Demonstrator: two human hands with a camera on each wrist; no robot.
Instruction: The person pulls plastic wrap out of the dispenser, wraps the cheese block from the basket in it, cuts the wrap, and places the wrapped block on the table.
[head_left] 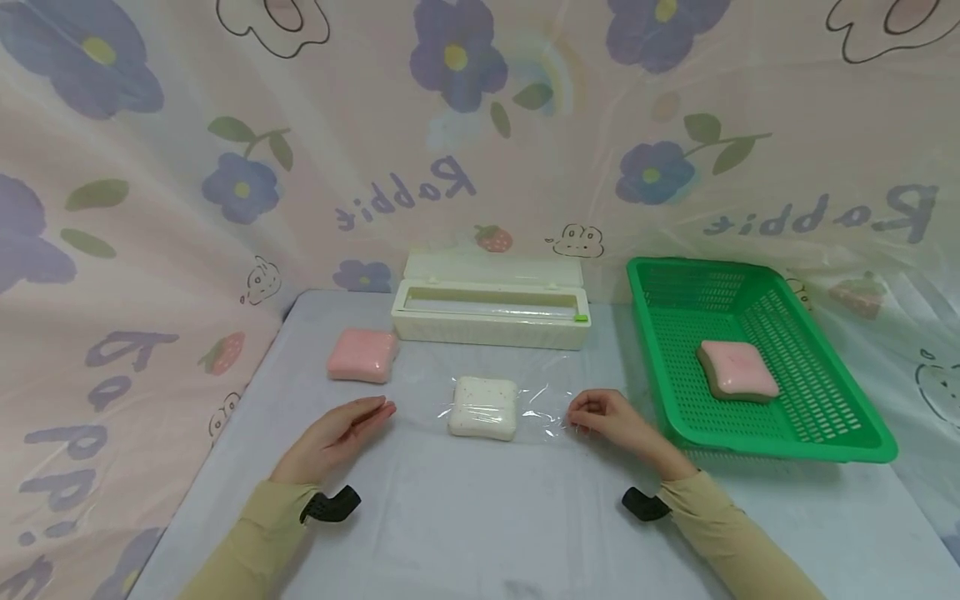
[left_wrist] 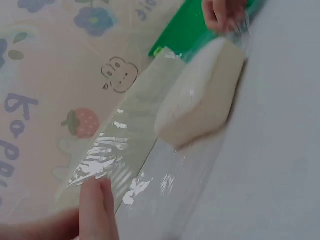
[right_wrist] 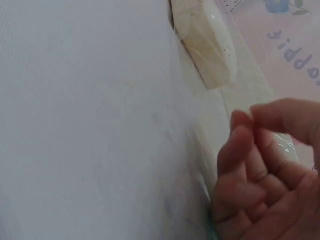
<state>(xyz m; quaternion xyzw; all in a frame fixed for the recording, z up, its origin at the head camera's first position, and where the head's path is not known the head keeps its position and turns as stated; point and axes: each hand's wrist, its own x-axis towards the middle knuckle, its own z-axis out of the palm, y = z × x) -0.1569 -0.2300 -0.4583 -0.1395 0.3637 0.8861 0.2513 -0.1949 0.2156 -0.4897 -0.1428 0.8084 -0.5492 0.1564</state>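
A white, speckled square block (head_left: 483, 407) with rounded corners lies on the table, with clear cling film (head_left: 542, 408) over it and stretching out to both sides. My right hand (head_left: 611, 421) pinches the film's right end between thumb and fingertips; its other fingers are curled in the right wrist view. On the other side, my left hand (head_left: 341, 433) is held with straight fingers close together. Shiny film (left_wrist: 107, 160) runs up to its fingertips in the left wrist view. Just beyond that hand sits a pink block (head_left: 363, 356) of similar shape.
Behind the white block stands a cream cling film dispenser (head_left: 491, 327), lid raised, a green slider at its right end. A green perforated basket (head_left: 765, 454) at the right holds another pink-topped block (head_left: 738, 370) with brownish sides. A patterned curtain (head_left: 525, 167) hangs at the back and left.
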